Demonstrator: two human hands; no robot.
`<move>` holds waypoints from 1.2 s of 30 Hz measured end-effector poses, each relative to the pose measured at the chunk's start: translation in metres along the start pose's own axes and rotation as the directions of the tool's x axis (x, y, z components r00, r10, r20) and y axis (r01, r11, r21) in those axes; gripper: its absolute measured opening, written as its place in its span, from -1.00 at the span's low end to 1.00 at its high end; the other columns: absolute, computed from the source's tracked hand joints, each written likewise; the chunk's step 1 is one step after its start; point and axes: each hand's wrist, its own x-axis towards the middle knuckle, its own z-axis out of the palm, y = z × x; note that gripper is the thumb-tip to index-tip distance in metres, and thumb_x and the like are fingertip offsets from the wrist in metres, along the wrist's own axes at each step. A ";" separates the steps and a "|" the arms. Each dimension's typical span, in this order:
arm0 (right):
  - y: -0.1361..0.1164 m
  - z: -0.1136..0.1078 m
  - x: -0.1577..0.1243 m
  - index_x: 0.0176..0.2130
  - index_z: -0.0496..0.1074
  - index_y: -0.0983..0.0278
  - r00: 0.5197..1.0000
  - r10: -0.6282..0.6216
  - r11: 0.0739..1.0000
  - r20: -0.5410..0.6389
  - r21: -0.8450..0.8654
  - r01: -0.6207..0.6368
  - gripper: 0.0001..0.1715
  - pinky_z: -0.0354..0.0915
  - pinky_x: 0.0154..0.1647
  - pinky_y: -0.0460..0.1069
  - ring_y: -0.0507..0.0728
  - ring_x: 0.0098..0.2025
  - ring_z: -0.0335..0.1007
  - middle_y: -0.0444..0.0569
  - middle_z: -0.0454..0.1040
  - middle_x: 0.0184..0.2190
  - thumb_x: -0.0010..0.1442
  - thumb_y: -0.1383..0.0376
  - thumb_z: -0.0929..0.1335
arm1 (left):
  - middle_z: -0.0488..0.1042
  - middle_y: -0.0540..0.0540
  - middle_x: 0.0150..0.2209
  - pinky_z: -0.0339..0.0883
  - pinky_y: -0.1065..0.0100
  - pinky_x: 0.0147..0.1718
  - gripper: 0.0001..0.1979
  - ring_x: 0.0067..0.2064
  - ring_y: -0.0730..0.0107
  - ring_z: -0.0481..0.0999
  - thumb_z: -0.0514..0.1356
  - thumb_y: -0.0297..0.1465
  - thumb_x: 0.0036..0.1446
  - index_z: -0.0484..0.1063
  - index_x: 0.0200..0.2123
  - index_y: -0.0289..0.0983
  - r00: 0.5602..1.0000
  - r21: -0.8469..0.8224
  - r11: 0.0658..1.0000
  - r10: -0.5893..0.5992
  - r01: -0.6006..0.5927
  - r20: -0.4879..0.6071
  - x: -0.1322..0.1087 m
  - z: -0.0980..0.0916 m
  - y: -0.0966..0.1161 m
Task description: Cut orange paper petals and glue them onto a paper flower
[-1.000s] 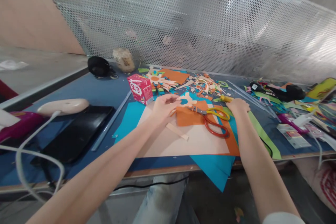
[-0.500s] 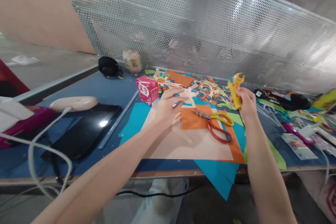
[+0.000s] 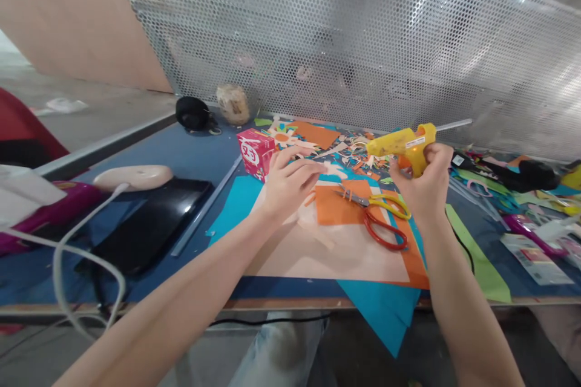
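Observation:
My right hand (image 3: 424,184) is closed around the handle of a yellow hot glue gun (image 3: 402,142), raised above the table with its nozzle toward the left. A clear glue stick (image 3: 456,125) juts from its back end. My left hand (image 3: 295,181) has its fingertips drawn together at a pale paper cutout (image 3: 333,169), which it seems to pinch; the thumb is mostly hidden. Below the hands lies a large pale sheet (image 3: 290,257). An orange paper piece (image 3: 338,208) rests on it, with scissors (image 3: 384,221) with red and yellow handles lying partly over that.
A pink box (image 3: 256,155) stands beside my left hand. Paper scraps (image 3: 358,148) lie at the back against a perforated metal screen (image 3: 327,36). At left are a black phone (image 3: 154,227) and a white cable (image 3: 61,278). Blue paper (image 3: 385,308) overhangs the front edge.
My right hand has turned the glue gun from upright to nearly level, nozzle now leftward. My left hand stays near the same spot, and the pale cutout has tilted.

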 end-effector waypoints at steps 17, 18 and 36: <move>0.004 0.001 -0.012 -0.11 0.11 0.24 0.853 -0.516 0.793 0.074 -0.336 0.509 -0.61 0.39 -0.30 0.10 0.26 -0.19 0.48 0.13 0.45 -0.22 0.11 0.22 0.33 | 0.57 0.12 -0.42 0.04 0.04 0.02 -0.82 -0.18 0.25 0.47 0.23 -0.41 0.02 0.36 -0.58 -0.13 0.987 0.056 0.998 0.016 -0.025 0.158 0.012 -0.020 0.007; 0.003 0.002 -0.011 -0.10 0.10 0.24 0.837 -0.543 0.775 0.069 -0.345 0.530 -0.60 0.39 -0.31 0.09 0.26 -0.19 0.49 0.12 0.45 -0.22 0.11 0.22 0.33 | 0.56 0.14 -0.43 0.07 0.08 -0.01 -0.82 -0.22 0.29 0.48 0.22 -0.43 0.03 0.34 -0.57 -0.13 0.988 0.104 0.987 0.110 -0.121 0.106 0.011 -0.020 0.006; 0.000 0.001 -0.009 -0.10 0.13 0.25 0.704 -0.710 0.663 0.015 -0.322 0.676 -0.58 0.42 -0.39 0.07 0.23 -0.25 0.50 0.09 0.47 -0.26 0.10 0.32 0.37 | 0.49 0.19 -0.56 0.21 0.22 -0.22 -0.77 -0.35 0.42 0.45 0.27 -0.55 0.00 0.26 -0.53 -0.21 0.781 0.492 0.704 0.620 -0.512 -0.074 0.016 -0.017 0.009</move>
